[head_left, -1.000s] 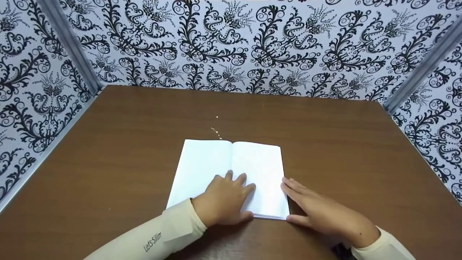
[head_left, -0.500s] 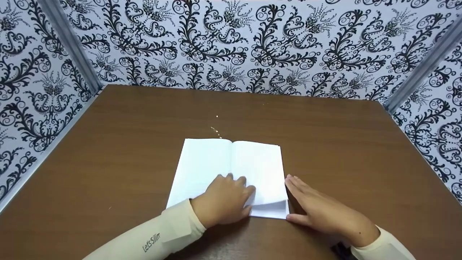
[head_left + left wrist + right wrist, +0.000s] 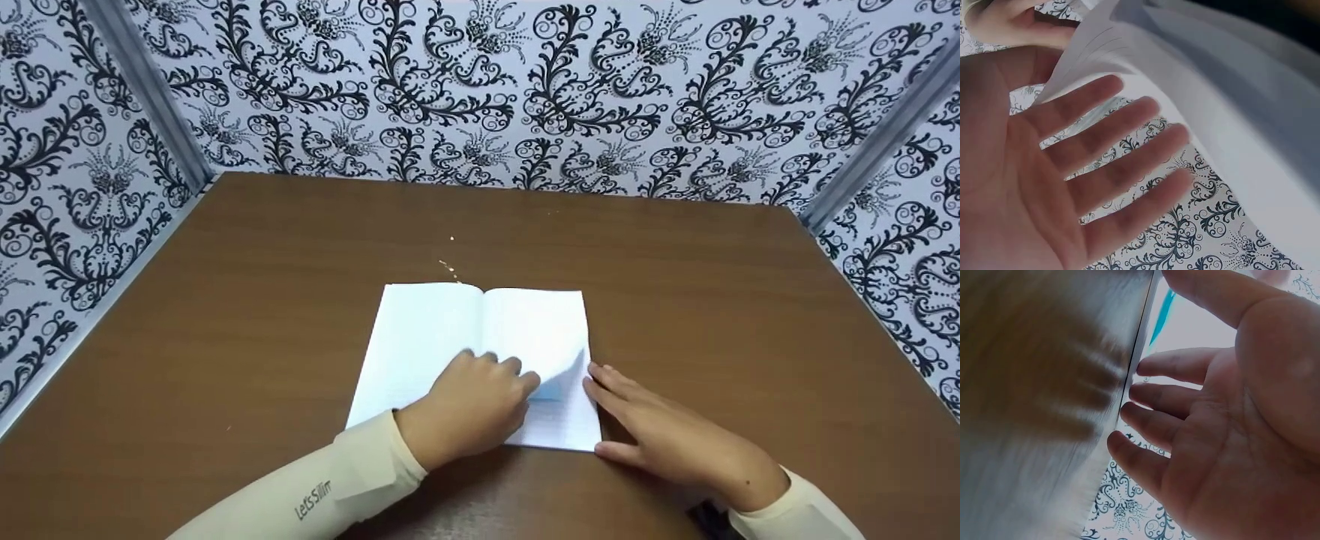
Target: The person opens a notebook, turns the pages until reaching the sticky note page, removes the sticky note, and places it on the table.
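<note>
White notebook (image 3: 450, 337) lying frame centre; left hand (image 3: 469, 409) is lifting one page (image 3: 559, 367) on relaxed fingers, right hand (image 3: 667, 439) flat, steadying the edge. Should peel slowly, one sheet.

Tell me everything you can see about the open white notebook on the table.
The open white paper notebook lies flat on the brown wooden table, spine pointing away. Its right-hand pages show faint ruled lines. One right page is lifted and curling near the left hand, which rests on it; the right hand touches its right edge.
</note>
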Motion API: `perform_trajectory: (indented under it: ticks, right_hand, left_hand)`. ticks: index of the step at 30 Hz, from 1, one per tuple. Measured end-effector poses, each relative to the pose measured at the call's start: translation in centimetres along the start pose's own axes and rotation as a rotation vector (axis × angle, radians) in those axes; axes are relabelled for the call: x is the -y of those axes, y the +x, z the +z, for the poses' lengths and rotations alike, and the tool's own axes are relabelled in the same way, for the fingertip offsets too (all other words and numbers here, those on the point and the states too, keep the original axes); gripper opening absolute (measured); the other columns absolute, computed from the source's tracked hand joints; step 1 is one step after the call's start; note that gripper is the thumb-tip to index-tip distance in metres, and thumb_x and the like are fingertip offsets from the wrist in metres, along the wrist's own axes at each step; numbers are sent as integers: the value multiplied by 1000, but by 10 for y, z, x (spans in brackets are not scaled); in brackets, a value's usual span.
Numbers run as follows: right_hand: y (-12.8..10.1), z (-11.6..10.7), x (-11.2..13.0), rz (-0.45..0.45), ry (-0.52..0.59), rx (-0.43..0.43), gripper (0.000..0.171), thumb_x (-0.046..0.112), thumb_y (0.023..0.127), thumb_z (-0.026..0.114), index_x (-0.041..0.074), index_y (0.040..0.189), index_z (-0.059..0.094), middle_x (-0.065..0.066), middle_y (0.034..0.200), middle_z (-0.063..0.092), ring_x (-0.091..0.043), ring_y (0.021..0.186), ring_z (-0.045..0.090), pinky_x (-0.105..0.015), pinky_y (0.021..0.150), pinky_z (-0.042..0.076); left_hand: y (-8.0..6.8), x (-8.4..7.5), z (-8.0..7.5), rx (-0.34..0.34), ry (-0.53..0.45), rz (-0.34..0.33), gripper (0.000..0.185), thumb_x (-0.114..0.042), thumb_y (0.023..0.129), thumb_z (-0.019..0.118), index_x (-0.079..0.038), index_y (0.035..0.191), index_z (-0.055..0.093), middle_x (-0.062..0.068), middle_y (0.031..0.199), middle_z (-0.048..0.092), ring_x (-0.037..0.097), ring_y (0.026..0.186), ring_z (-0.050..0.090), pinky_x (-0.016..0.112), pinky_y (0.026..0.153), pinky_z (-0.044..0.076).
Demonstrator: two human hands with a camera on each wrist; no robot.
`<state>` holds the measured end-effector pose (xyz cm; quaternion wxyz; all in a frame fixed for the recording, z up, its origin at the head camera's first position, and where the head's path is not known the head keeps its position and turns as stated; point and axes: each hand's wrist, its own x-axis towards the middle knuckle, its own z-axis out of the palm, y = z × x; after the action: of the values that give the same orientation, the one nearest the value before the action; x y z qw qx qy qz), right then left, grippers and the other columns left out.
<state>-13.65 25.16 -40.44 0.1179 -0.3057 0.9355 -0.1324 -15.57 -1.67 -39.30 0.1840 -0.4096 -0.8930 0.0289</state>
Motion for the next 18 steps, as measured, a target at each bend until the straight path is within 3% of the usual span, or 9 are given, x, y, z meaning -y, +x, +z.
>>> perform_trajectory:
  ticks: [5, 8, 14, 18]
  right_hand:
    - [1, -1, 1, -13, 6, -5, 72, 44, 98, 59, 1, 152, 38, -20, 162, 29, -41, 149, 29, -60, 113, 32]
    - [1, -1, 2, -12, 6, -11, 73, 45, 98, 60, 2, 152, 38, -20, 162, 29, -41, 149, 29, -60, 113, 32]
    - [1, 0, 3, -9, -10, -18, 72, 44, 98, 60, 2, 152, 38, -18, 162, 30, -39, 149, 30, -58, 113, 33]
    - [1, 1, 3, -7, -10, -22, 71, 41, 97, 62, 2, 152, 39, -19, 162, 30, -39, 149, 30, -58, 112, 34]
  left_hand:
    - [5, 5, -7, -111, -7, -8, 8, -24, 89, 67, -16, 86, 68, -2, 70, 67, 15, 54, 60, 31, 48, 45]
    - [7, 8, -11, -155, -28, -46, 8, -23, 89, 68, -16, 94, 67, -3, 71, 67, 15, 55, 61, 31, 50, 46]
    - [5, 13, -20, -259, -107, -135, 35, -19, 87, 71, -15, 122, 65, -1, 79, 71, 18, 61, 65, 34, 53, 50]
    - [4, 17, -25, -311, -167, -176, 45, -14, 85, 72, -16, 129, 62, 0, 80, 71, 21, 64, 65, 35, 55, 51]
